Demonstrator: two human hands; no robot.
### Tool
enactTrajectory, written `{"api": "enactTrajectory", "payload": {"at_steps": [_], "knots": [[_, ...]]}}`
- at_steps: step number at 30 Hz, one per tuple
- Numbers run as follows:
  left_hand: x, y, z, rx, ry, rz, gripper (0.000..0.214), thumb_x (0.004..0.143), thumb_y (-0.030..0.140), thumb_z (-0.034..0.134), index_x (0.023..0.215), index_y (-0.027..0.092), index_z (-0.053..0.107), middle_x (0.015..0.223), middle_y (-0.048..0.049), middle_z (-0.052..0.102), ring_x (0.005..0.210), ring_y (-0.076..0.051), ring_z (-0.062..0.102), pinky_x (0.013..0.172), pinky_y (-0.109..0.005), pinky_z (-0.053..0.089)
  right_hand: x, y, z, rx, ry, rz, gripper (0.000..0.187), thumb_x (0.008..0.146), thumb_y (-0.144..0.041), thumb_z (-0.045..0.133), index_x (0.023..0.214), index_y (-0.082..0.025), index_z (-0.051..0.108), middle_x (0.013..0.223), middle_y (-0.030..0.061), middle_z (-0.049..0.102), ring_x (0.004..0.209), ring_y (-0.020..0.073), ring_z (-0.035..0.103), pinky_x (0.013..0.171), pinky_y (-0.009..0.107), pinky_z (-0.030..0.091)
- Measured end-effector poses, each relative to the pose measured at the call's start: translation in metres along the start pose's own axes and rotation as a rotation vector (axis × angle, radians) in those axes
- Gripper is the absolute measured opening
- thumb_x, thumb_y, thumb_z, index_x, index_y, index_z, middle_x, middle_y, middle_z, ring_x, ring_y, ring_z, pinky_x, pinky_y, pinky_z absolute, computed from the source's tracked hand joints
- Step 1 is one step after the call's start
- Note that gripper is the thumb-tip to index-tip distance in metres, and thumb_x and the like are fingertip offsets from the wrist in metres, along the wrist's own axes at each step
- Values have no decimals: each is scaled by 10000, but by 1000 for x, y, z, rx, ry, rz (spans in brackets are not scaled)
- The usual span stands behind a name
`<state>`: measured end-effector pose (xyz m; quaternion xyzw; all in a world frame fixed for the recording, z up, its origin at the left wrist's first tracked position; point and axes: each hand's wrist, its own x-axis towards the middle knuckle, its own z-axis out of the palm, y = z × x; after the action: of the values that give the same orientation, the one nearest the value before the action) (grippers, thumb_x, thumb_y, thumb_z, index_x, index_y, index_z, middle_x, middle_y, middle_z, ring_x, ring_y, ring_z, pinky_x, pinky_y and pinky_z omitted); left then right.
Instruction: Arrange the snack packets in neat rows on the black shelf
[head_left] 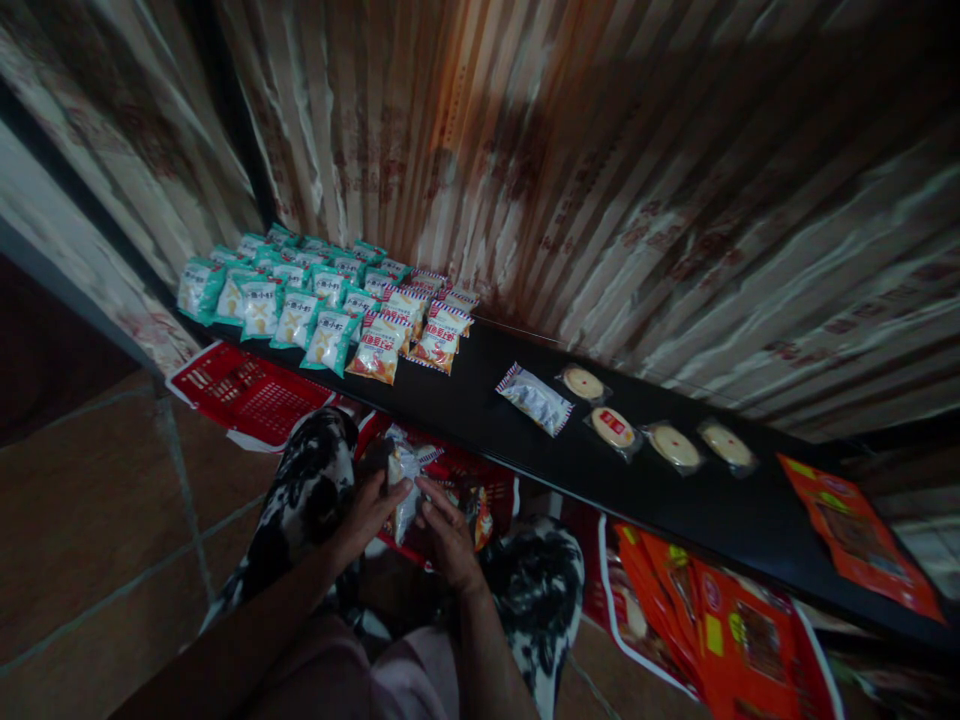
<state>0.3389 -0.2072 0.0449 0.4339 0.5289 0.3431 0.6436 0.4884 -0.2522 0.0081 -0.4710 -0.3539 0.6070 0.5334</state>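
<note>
Both my hands are low in front of me, between my knees. My left hand [375, 508] and my right hand [450, 530] hold a small silvery snack packet [406, 465] from its two sides. Its striped end edge shows, but no front print can be made out. Beneath it is a red basket [504, 500] with more snack packets, partly hidden by my hands. On the black shelf [480, 400] ahead, a similar snack packet [535, 398] lies with its silvery back up, apart from the group of orange-and-white snack packets [439, 338].
Rows of teal-edged snack packets [262, 306] fill the shelf's left end. Round wrapped pastries [613, 428] lie right of centre, and an orange bag [855, 525] lies at the right end. Below are a red basket [247, 390] and a basket of orange bags [739, 640].
</note>
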Motion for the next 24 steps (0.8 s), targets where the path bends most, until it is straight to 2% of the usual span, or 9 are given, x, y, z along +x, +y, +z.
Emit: {"api": "enactTrajectory", "payload": {"at_steps": [4,8,13,17,20,24], "knots": [[-2,6,2,-79,-57,28,469,657,495,685,969,149,638,888,-68,697,825,-226,640,762,-314,483,1,2,-1,-26,-2,5,365,719,-478,662,1036,-298,689,1216,38,553,910,194,555,672,295,466],[0,1,3,-148,-112,-9,488,624,481,722,960,135,646,853,-79,703,807,-236,647,756,-330,486,1,3,-1,-28,-7,1,338,713,-470,665,1000,-296,708,1222,38,559,833,176,561,659,302,468],[4,-6,1,-179,-59,-17,520,607,447,748,1007,147,606,915,-92,699,808,-232,653,745,-331,495,0,-1,0,-36,-15,1,310,744,-453,643,991,-279,715,1247,45,539,896,192,550,656,281,457],[3,-4,0,-202,-15,-27,578,593,417,747,1076,155,566,913,-76,696,812,-230,655,758,-340,497,-1,-8,2,-59,-18,-2,302,752,-459,636,982,-279,717,1237,48,553,916,205,550,675,293,449],[2,-1,1,-210,23,-39,522,601,367,722,1056,162,570,968,-73,690,870,-237,650,782,-337,495,-1,-9,3,-49,27,3,304,725,-475,661,942,-272,728,1152,43,609,807,176,560,680,297,443],[1,-1,1,-227,18,-73,513,603,348,688,1065,166,561,956,-68,693,845,-247,657,744,-348,508,1,-3,5,41,144,58,289,701,-455,696,910,-258,728,857,10,673,659,125,530,652,266,428]]}}
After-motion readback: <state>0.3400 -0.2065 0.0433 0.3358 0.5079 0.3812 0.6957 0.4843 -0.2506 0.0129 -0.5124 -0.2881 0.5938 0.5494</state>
